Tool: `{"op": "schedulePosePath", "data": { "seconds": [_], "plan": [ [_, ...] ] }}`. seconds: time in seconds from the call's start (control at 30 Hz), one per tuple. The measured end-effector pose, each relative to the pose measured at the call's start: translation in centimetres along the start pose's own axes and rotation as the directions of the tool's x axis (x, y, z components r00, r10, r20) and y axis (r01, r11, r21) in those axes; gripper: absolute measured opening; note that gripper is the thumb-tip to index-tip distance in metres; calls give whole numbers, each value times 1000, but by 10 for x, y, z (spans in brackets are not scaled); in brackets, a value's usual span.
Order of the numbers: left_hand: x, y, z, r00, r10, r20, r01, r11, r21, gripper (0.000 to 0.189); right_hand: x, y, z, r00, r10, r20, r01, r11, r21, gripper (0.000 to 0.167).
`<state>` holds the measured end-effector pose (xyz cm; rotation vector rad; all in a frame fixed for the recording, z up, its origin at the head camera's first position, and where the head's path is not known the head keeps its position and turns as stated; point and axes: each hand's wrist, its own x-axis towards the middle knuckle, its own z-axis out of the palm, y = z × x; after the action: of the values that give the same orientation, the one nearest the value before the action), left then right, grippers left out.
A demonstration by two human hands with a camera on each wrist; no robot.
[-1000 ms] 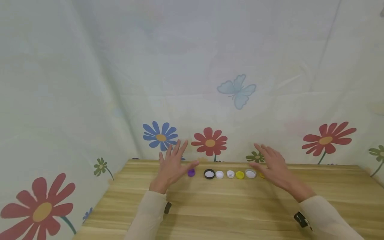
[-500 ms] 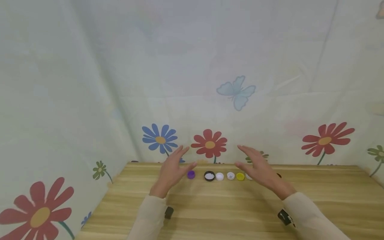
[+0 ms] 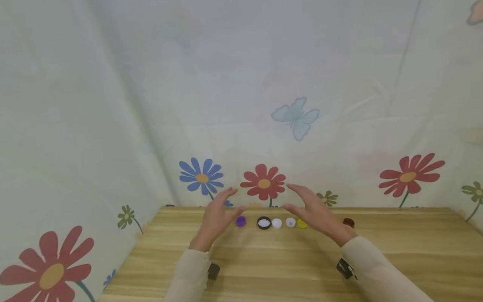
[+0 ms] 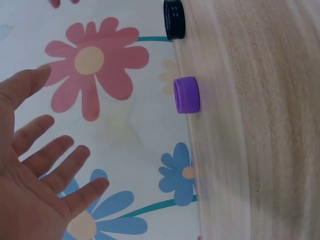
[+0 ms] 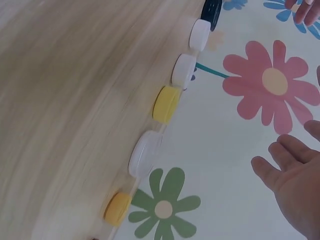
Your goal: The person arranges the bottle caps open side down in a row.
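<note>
Watching the feeds from my end. Both hands released, fingers loosely extended, grasping nothing: left hand (image 3: pixel 218 216) nearest the ribbed purple plastic cap (image 3: pixel 240 221), right hand (image 3: pixel 312 211) held before the row's right half. Palms roughly face each other, apart from every cap; I'd judge that gap leaves the middle of the row unobstructed.

Caps sit in one line near the back edge of the wood-grain counter (image 3: pixel 271 264). Order from left: purple, a wider gap, round black plastic cap with pale inside (image 3: pixel 263 223), plain round white plastic cap (image 3: pixel 277 223), white plastic cap with a grey mark inside (image 3: pixel 290 222), round yellow plastic cap (image 3: pixel 302 224), wide translucent plastic cap (image 5: pixel 145 153), orange-yellow plastic cap (image 5: pixel 118 209), dark brown round cap (image 3: pixel 349 222).

All rest flat, presumably so none rolls; spacing probably lets fingertips take each singly. Flower-printed cloth (image 3: pixel 226 84) hangs behind.
</note>
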<state>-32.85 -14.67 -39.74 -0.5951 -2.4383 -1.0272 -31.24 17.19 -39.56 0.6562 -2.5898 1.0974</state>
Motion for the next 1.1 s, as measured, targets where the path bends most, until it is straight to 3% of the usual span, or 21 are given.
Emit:
{"op": "schedulePosePath", "data": {
  "seconds": [0.4,0.73,1.1],
  "plan": [
    [1,-12,8,999,-34,-15,33,997,-69,57,17,-6,19,999,-8,48,5,999,49,73],
    [-3,-17,8,992,-124,-1,123,983,-139,56,32,-10,39,997,-7,73,0,995,99,67],
    [-3,-25,12,991,-135,18,137,978,-160,56,45,-14,52,993,-49,104,39,995,94,56]
  ]
}}
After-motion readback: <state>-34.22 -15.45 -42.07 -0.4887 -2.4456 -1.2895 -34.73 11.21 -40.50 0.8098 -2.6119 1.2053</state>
